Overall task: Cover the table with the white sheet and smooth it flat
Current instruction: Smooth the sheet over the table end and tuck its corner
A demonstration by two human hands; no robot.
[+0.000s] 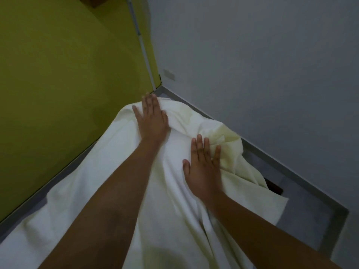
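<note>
The white sheet lies over the table and runs from the bottom of the view to the far end. Its far right part is bunched into creases and hangs over the right edge. My left hand rests flat on the sheet near the far end, fingers spread. My right hand presses flat on the crumpled folds to the right, fingers apart. A dark strip of the table shows under the sheet's right edge. The rest of the table is hidden by the cloth.
A green wall runs close along the left side. A grey wall stands to the right and meets it in a corner beyond the table's far end. Grey floor lies along the right side.
</note>
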